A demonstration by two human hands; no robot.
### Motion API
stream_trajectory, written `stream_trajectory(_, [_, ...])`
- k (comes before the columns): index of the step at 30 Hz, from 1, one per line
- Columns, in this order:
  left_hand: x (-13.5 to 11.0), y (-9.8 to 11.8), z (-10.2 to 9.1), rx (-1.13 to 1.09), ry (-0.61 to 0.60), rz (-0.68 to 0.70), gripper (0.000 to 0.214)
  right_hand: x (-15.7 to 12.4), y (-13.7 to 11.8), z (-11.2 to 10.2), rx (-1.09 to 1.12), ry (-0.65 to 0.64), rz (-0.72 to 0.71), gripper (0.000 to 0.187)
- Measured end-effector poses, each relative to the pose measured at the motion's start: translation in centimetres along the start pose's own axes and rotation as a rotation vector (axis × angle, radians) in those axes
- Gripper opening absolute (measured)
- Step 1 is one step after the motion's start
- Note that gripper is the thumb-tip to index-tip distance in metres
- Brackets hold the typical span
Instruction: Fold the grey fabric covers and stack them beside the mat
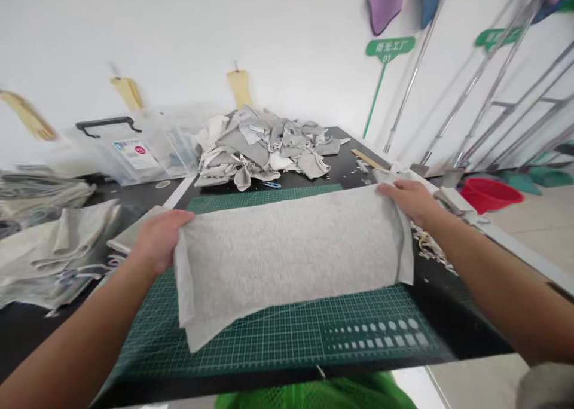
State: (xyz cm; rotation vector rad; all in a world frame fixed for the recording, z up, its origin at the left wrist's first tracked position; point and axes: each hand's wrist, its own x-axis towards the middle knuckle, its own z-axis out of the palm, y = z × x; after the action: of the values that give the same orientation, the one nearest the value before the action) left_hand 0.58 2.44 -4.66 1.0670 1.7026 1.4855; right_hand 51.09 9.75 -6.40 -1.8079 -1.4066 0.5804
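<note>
A folded piece of grey fleecy cloth [287, 256] hangs stretched between my two hands just above a green cutting mat [287, 337]. My left hand [156, 241] is closed on the cloth's left end, fingers tucked behind the fold. At the other end my right hand [410, 200] is closed on the upper corner. The cloth's lower edge droops onto the mat.
A heap of grey cloth offcuts [264, 146] lies at the back of the black table [452, 319]. Stacked cloth pieces [49, 247] sit at the left, clear plastic boxes [134, 149] behind them. A red basin [491, 194] and metal racks [506, 98] stand on the right.
</note>
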Motion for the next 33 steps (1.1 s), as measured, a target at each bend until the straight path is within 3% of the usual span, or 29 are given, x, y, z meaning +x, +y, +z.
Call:
stream_trajectory(3, [1.3, -4.2, 1.6, 0.413, -0.158, -0.109, 0.026, 1.4, 2.3, 2.7, -0.346, 0.01, -0.057, 0.039])
stream_trajectory(5, [2.0, -6.3, 2.2, 0.588, -0.161, -0.102, 0.026, 2.1, 3.7, 4.4, -0.44, -0.065, -0.098, 0.036])
stream_trajectory(9, [2.1, -7.1, 2.0, 1.002, -0.058, 0.181, 0.043, 2.4, 4.7, 6.0, -0.575, -0.068, -0.311, 0.045])
stream_trajectory(12, [0.8, -5.9, 1.8, 1.082, -0.055, 0.459, 0.044, 1.1, 3.3, 6.2, -0.62, -0.037, -0.496, 0.043])
stream_trajectory(14, [-0.8, -5.0, 2.1, 1.071, -0.174, 0.614, 0.037, -0.7, 1.5, 6.4, -0.598, -0.07, -0.618, 0.039])
stream_trajectory(16, [-2.7, -4.3, 2.6, 1.06, -0.372, 0.742, 0.032, -3.2, -0.4, 6.8, -0.567, -0.14, -0.752, 0.038])
stream_trajectory(19, [-5.3, -3.5, 3.2, 1.078, -0.696, 0.904, 0.03, -7.6, -2.9, 7.8, -0.539, -0.36, -0.952, 0.037])
stream_trajectory(21, [-6.4, -3.1, 3.3, 1.111, -0.817, 0.964, 0.03, -10.3, -3.8, 8.7, -0.531, -0.52, -1.036, 0.046])
stream_trajectory(23, [-6.7, -2.9, 3.0, 1.153, -0.865, 0.963, 0.03, -12.4, -4.1, 9.6, -0.513, -0.652, -1.077, 0.055])
stream_trajectory(26, [-6.3, -3.5, 2.0, 1.238, -0.863, 0.867, 0.03, -14.1, -3.6, 10.8, -0.458, -0.76, -1.091, 0.064])
stream_trajectory(31, [-6.0, -5.4, 0.3, 1.387, -0.532, 0.627, 0.034, -14.2, -3.0, 11.5, -0.405, -0.787, -1.037, 0.067])
stream_trajectory(33, [-6.2, -5.8, 0.0, 1.413, -0.475, 0.597, 0.034, -14.1, -3.0, 11.5, -0.393, -0.793, -1.039, 0.067])
